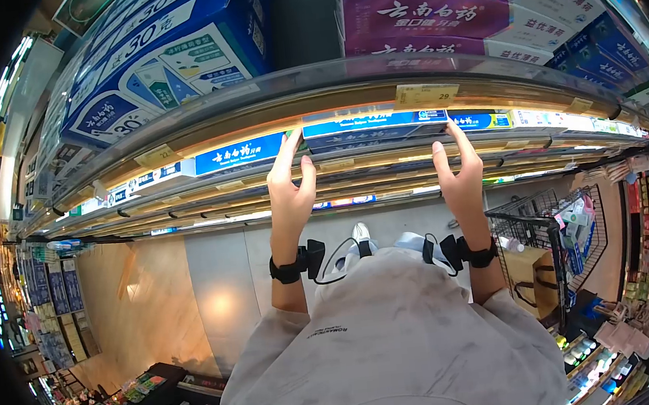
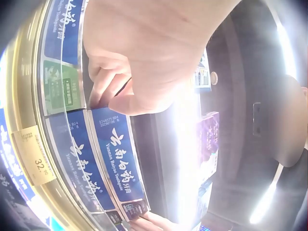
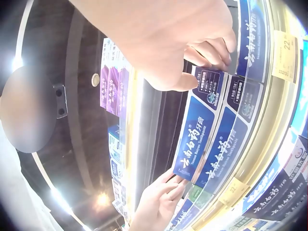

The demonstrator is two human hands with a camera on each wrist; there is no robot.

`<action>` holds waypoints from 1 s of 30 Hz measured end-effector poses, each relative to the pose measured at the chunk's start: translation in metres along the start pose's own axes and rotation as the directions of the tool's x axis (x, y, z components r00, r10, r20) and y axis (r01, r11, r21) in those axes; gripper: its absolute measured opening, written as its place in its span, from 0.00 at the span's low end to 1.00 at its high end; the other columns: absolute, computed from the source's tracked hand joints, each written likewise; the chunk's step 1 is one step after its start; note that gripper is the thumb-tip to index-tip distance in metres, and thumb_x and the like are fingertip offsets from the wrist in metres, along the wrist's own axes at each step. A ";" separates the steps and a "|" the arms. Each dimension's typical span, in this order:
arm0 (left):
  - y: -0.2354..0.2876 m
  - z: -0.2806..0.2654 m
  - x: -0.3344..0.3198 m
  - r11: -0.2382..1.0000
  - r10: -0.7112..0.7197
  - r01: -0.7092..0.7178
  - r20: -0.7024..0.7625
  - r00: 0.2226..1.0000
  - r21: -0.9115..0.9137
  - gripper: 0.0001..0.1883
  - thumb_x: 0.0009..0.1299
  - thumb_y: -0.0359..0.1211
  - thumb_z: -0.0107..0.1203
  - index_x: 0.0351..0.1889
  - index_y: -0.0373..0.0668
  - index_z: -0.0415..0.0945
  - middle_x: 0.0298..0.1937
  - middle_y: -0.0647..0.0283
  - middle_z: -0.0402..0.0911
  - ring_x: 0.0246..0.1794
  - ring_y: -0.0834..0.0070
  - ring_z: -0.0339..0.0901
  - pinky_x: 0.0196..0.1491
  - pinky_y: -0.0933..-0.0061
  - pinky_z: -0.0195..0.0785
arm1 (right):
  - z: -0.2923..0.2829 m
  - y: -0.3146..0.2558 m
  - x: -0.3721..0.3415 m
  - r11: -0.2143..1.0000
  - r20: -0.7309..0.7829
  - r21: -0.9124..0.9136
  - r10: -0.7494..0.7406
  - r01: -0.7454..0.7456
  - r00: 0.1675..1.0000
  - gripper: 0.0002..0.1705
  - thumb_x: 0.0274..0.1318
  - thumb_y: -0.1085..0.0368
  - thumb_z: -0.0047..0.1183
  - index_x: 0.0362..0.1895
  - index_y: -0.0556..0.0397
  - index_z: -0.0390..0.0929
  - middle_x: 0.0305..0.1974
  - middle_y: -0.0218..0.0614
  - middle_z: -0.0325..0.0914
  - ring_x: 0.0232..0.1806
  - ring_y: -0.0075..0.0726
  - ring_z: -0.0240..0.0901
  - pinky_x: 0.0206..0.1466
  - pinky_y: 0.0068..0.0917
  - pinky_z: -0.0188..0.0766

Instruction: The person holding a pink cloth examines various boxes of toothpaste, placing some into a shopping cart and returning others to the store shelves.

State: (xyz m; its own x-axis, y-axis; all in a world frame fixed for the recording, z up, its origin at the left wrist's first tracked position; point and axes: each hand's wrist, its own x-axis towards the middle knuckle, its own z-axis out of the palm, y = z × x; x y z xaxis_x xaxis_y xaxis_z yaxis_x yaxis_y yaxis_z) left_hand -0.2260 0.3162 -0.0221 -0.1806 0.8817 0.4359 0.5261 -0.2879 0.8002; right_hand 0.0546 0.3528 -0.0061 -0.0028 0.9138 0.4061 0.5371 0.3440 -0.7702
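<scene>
A blue toothpaste box lies lengthwise on the lit shelf, between my two hands. My left hand grips its left end, with the thumb and curled fingers right at the box's edge in the left wrist view. At the opposite end my right hand holds the box with thumb and bent fingers. In the right wrist view the held toothpaste box sits flush beside a matching blue box, behind the clear shelf lip. Parts of the fingertips are hidden behind the box ends.
More toothpaste boxes line the same shelf to the left. Above are large blue packs and purple boxes. A price-tagged shelf edge overhangs the hands. A wire shopping cart stands at the right, with a paper bag near it.
</scene>
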 end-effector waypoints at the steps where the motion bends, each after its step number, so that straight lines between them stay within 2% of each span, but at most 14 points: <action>1: -0.003 -0.001 -0.001 1.000 0.020 -0.020 0.010 1.000 0.013 0.25 0.74 0.22 0.51 0.71 0.34 0.68 0.67 0.46 0.75 0.68 0.58 0.74 0.70 0.63 0.63 | 0.001 -0.001 -0.001 1.000 -0.001 0.001 0.003 -0.003 1.000 0.26 0.65 0.68 0.55 0.65 0.66 0.72 0.59 0.58 0.77 0.64 0.55 0.74 0.68 0.40 0.67; 7: -0.006 -0.002 0.000 0.999 0.009 -0.007 0.027 1.000 -0.053 0.26 0.74 0.22 0.50 0.71 0.34 0.67 0.68 0.46 0.75 0.69 0.59 0.72 0.71 0.63 0.62 | 0.003 -0.005 -0.002 1.000 -0.011 0.007 0.029 -0.029 1.000 0.26 0.66 0.68 0.55 0.65 0.65 0.71 0.59 0.57 0.78 0.63 0.54 0.75 0.67 0.39 0.67; 10: -0.002 -0.003 0.000 1.000 0.012 -0.012 0.040 0.999 0.006 0.26 0.74 0.22 0.50 0.71 0.34 0.67 0.68 0.45 0.75 0.69 0.59 0.72 0.71 0.62 0.62 | 0.004 -0.009 -0.004 0.999 -0.008 0.015 0.038 -0.038 0.999 0.26 0.66 0.68 0.55 0.66 0.65 0.71 0.59 0.57 0.78 0.64 0.54 0.74 0.68 0.39 0.67; 13: 0.003 -0.004 0.001 0.999 -0.032 0.033 0.032 0.999 -0.032 0.24 0.72 0.22 0.50 0.67 0.33 0.70 0.65 0.42 0.76 0.74 0.43 0.64 0.74 0.53 0.57 | 0.003 -0.006 -0.005 1.000 0.002 -0.007 0.023 -0.023 1.000 0.27 0.66 0.69 0.54 0.68 0.64 0.69 0.60 0.57 0.77 0.64 0.53 0.74 0.69 0.40 0.66; 16: 0.001 -0.006 0.001 0.996 0.042 -0.042 0.001 0.999 0.081 0.24 0.72 0.22 0.50 0.67 0.33 0.71 0.65 0.42 0.76 0.73 0.44 0.65 0.75 0.53 0.56 | 0.000 -0.009 -0.006 1.000 -0.018 0.028 0.013 -0.012 1.000 0.29 0.65 0.70 0.53 0.69 0.63 0.67 0.60 0.57 0.77 0.65 0.53 0.74 0.69 0.40 0.66; 17: 0.000 -0.008 0.002 0.996 0.048 -0.049 0.005 0.999 0.071 0.25 0.73 0.22 0.50 0.69 0.36 0.70 0.66 0.49 0.77 0.71 0.59 0.71 0.79 0.55 0.48 | 0.000 -0.006 -0.007 1.000 -0.036 0.018 0.003 -0.002 0.999 0.29 0.65 0.70 0.52 0.70 0.61 0.66 0.60 0.55 0.78 0.65 0.52 0.74 0.69 0.40 0.66; 18: 0.001 -0.009 0.003 0.994 0.074 -0.074 0.000 0.997 0.082 0.25 0.73 0.21 0.49 0.69 0.36 0.70 0.64 0.49 0.79 0.69 0.60 0.72 0.79 0.55 0.48 | -0.003 -0.005 -0.009 1.000 -0.034 0.020 0.018 -0.017 0.999 0.29 0.65 0.70 0.52 0.70 0.61 0.67 0.60 0.54 0.78 0.65 0.52 0.74 0.69 0.39 0.66; 20: 0.005 -0.013 0.004 0.996 0.071 -0.070 -0.013 0.997 0.052 0.23 0.72 0.20 0.47 0.66 0.35 0.72 0.59 0.48 0.82 0.66 0.54 0.75 0.78 0.49 0.49 | -0.006 -0.003 -0.010 0.999 -0.028 0.028 0.043 -0.042 0.999 0.28 0.66 0.70 0.52 0.69 0.61 0.67 0.60 0.53 0.78 0.65 0.51 0.74 0.70 0.39 0.66; 21: 0.005 -0.012 0.003 0.998 0.061 -0.060 -0.043 0.997 0.030 0.23 0.72 0.20 0.47 0.65 0.35 0.73 0.56 0.50 0.84 0.63 0.57 0.79 0.78 0.48 0.50 | -0.006 -0.002 -0.011 0.999 -0.033 0.024 0.032 -0.032 0.999 0.26 0.66 0.71 0.52 0.68 0.61 0.69 0.60 0.51 0.79 0.65 0.50 0.74 0.69 0.39 0.66; 24: 0.002 -0.014 0.002 0.997 0.051 -0.049 -0.018 0.999 0.063 0.21 0.72 0.19 0.47 0.63 0.35 0.75 0.55 0.50 0.85 0.63 0.57 0.79 0.77 0.47 0.51 | -0.004 -0.002 -0.013 0.997 0.002 0.049 0.054 -0.054 0.999 0.24 0.66 0.70 0.52 0.65 0.62 0.72 0.59 0.51 0.79 0.64 0.51 0.75 0.68 0.39 0.67; 25: 0.000 -0.014 0.001 0.997 0.053 -0.051 -0.024 0.998 0.060 0.19 0.72 0.19 0.47 0.59 0.34 0.78 0.55 0.50 0.85 0.64 0.57 0.78 0.77 0.47 0.53 | -0.003 -0.002 -0.014 0.998 0.001 0.032 0.049 -0.049 0.999 0.23 0.66 0.70 0.52 0.64 0.62 0.73 0.59 0.51 0.79 0.64 0.51 0.75 0.68 0.39 0.68; 28: -0.002 -0.012 0.002 0.988 0.126 -0.122 -0.041 0.991 0.093 0.17 0.71 0.19 0.48 0.55 0.34 0.81 0.56 0.50 0.85 0.65 0.55 0.77 0.76 0.47 0.54 | -0.002 -0.002 -0.014 0.999 -0.005 0.003 0.041 -0.041 0.999 0.22 0.65 0.69 0.53 0.62 0.63 0.75 0.59 0.52 0.79 0.64 0.52 0.75 0.68 0.38 0.68; 30: 0.002 -0.011 0.002 0.991 0.112 -0.108 -0.056 0.992 0.083 0.16 0.71 0.19 0.49 0.54 0.34 0.82 0.56 0.50 0.84 0.66 0.54 0.76 0.76 0.47 0.55 | -0.001 -0.002 -0.013 0.999 -0.012 0.013 0.047 -0.047 0.999 0.22 0.65 0.69 0.53 0.61 0.63 0.76 0.59 0.53 0.79 0.64 0.52 0.75 0.68 0.38 0.68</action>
State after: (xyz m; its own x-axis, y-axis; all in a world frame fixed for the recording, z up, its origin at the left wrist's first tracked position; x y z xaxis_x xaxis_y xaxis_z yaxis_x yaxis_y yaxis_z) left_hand -0.2346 0.3130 -0.0150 -0.1666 0.8214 0.5455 0.6100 -0.3488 0.7115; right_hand 0.0544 0.3404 -0.0092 0.0325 0.9262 0.3756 0.5259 0.3037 -0.7945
